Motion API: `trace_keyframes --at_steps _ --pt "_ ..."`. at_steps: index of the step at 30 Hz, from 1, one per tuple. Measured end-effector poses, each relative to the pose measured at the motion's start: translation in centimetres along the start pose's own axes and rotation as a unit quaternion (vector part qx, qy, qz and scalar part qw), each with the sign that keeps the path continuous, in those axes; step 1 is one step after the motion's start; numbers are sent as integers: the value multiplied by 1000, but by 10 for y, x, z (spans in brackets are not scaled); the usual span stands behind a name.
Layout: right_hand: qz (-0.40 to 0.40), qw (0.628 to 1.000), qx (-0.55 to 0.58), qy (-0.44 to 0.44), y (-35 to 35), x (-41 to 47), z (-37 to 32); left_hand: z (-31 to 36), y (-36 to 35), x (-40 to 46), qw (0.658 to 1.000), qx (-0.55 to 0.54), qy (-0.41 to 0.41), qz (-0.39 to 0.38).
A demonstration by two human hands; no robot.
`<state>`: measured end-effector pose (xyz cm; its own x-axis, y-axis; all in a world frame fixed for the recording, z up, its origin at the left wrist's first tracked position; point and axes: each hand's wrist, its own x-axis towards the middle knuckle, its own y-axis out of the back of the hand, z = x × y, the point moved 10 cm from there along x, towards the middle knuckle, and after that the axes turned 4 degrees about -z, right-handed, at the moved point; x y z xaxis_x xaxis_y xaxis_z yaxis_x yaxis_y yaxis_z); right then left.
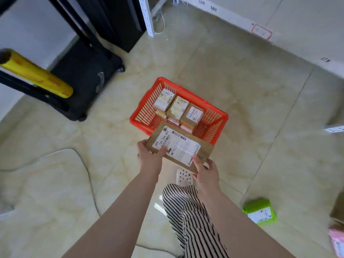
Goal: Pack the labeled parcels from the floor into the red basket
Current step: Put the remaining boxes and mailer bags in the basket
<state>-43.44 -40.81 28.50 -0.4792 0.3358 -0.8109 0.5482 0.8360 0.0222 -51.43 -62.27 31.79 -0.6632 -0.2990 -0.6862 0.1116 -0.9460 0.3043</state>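
Labeled brown parcel (179, 147) held flat above half-filled red basket (214, 123)

Arms: both bare to the frame's lower edge, no sleeves showing.
Left hand (149, 155): bare, no glove, ring or watch visible.
Right hand (205, 171): bare, wrist unadorned.
Trousers (193, 218): loose fabric, white with narrow black stripes, creased and folded near the knee.
Shoe (184, 177): white, rounded toe, upper dotted with small dark holes.

Glossy beige tiled floor (232, 75), white shelving (290, 19).
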Motion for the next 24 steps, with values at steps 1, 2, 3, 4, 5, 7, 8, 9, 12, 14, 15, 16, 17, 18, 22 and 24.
trace_keyframes --at_steps 1,2,3,4,5,7,8,9,12,14,15,16,17,18,22,24 --pt "9 1000 -2 1 -8 12 -2 7 2 18 998 61 1 9" --pt "21 1000 -9 2 -15 23 -4 13 4 37 993 115 2 15" --pt "31 999 -10 5 -23 32 -8 18 4 54 988 153 -4 12" --pt "35 999 -4 7 -32 42 -13 23 3 73 984 179 -14 5" --pt "37 999 2 11 -41 52 -16 28 0 89 980 199 -22 -4" --pt "39 999 -7 12 -59 71 -23 35 -3 120 973 225 -36 -16" --pt "42 999 -15 10 -68 82 -23 37 -4 135 970 240 -42 -19" --pt "51 998 -19 10 -76 93 -20 39 -5 149 965 256 -50 -21" --pt "72 996 -50 -6 -101 125 -8 46 -11 191 950 299 -84 -36" --pt "79 994 -70 -17 -117 147 2 47 -18 217 938 329 -99 -51" --pt "86 993 -78 -14 -124 159 8 47 -24 229 929 347 -108 -63" --pt "94 991 -89 -11 -131 168 11 44 -29 243 919 368 -119 -74" --pt "104 989 -101 -7 -138 180 16 41 -33 255 910 387 -124 -82" --pt "109 987 -117 -11 -142 189 20 39 -36 264 906 397 -124 -83" --pt "124 981 -149 -25 -160 232 48 19 -45 311 899 411 -117 -95" --pt "131 977 -168 -12 -166 252 59 4 -50 333 892 423 -116 -107"
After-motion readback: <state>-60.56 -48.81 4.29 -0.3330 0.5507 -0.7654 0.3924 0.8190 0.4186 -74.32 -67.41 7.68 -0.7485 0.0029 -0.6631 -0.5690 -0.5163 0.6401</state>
